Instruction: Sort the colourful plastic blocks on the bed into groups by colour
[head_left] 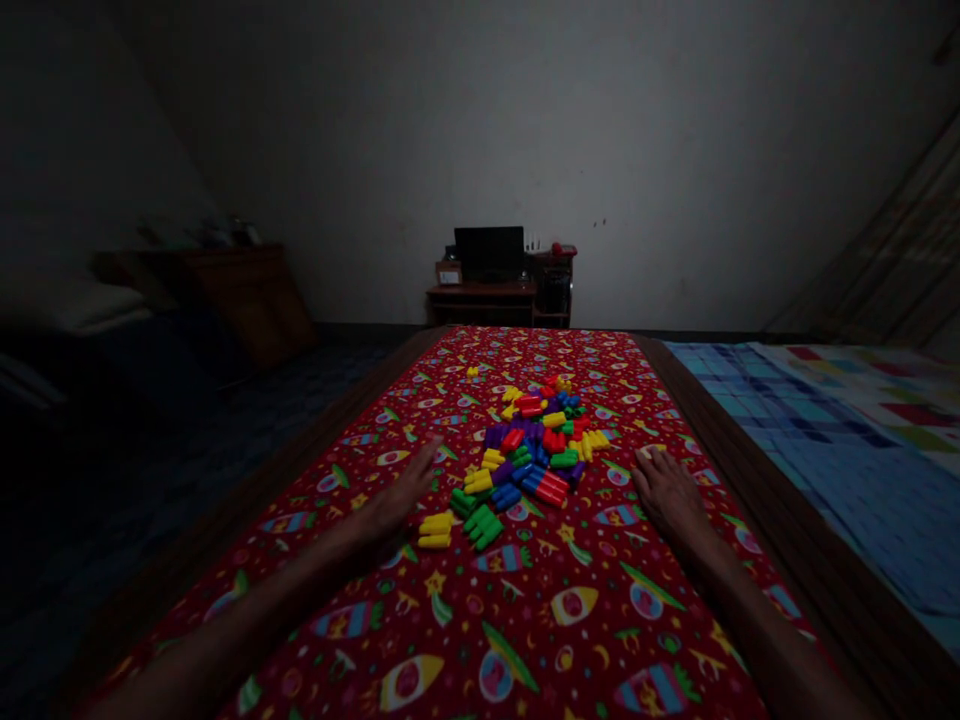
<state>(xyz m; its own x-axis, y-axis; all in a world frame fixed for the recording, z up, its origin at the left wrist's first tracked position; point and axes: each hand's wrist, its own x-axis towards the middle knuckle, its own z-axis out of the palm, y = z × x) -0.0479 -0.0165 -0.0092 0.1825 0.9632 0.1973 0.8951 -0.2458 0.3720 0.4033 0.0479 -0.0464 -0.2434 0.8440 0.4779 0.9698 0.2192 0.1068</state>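
Note:
A loose heap of plastic toy blocks (pixel 532 445) in yellow, red, blue, green and purple lies on a red patterned cloth (pixel 525 610). My left hand (pixel 405 492) is just left of the heap, its fingers stretched forward and nothing in it. Nearest to it is a yellow block (pixel 435 531), with a green block (pixel 483 526) a little farther right. On the other side of the heap, my right hand (pixel 667 490) rests palm down at the cloth's right part, fingers spread and apart from the blocks. What lies beneath its palm is hidden.
Beyond the cloth's far end stands a low desk (pixel 480 291) with a dark monitor (pixel 489 252). A wooden cabinet (pixel 251 300) is at the left. Blue checked bedding (pixel 795 440) spreads along the right. One small yellow block (pixel 472 371) lies apart at the back.

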